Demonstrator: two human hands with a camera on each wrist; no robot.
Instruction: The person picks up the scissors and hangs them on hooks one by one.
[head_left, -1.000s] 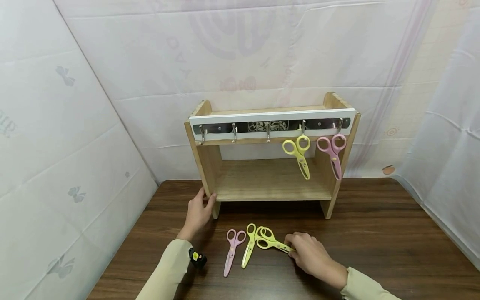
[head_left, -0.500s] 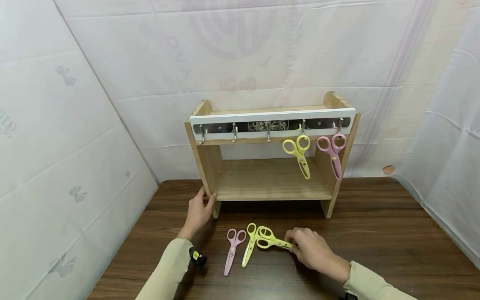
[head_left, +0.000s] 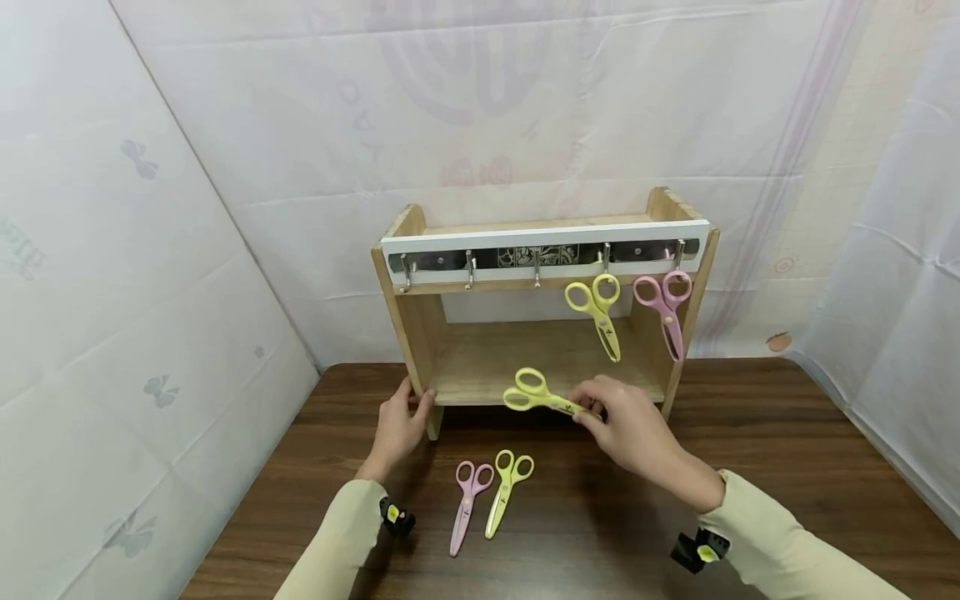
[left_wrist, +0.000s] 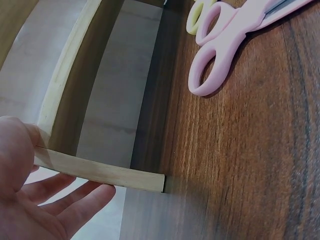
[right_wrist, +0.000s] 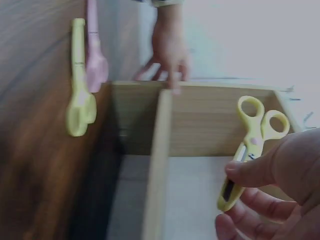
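My right hand (head_left: 626, 421) pinches a pair of yellow scissors (head_left: 531, 390) by the blade end, raised in front of the wooden shelf (head_left: 525, 392); the handle loops point left. In the right wrist view the thumb lies across the blades of these scissors (right_wrist: 255, 132). At the shelf's left side panel my left hand (head_left: 397, 427) grips the lower edge, thumb in front and fingers behind, as the left wrist view shows the panel (left_wrist: 100, 169) between them. Pink scissors (head_left: 465, 504) and another yellow pair (head_left: 507, 492) lie on the table, handles toward the shelf.
A white hook rail (head_left: 442, 260) runs along the shelf's upper front. From its two right hooks hang yellow scissors (head_left: 597, 312) and pink scissors (head_left: 666, 312). The other hooks, such as the middle hook (head_left: 536, 271), carry nothing. Patterned cloth (head_left: 480, 100) stands behind the brown table (head_left: 787, 467).
My right hand has lifted the right-hand yellow scissors off the table and moved them up toward the shelf, away from the other yellow pair. My left hand stays on the side panel.
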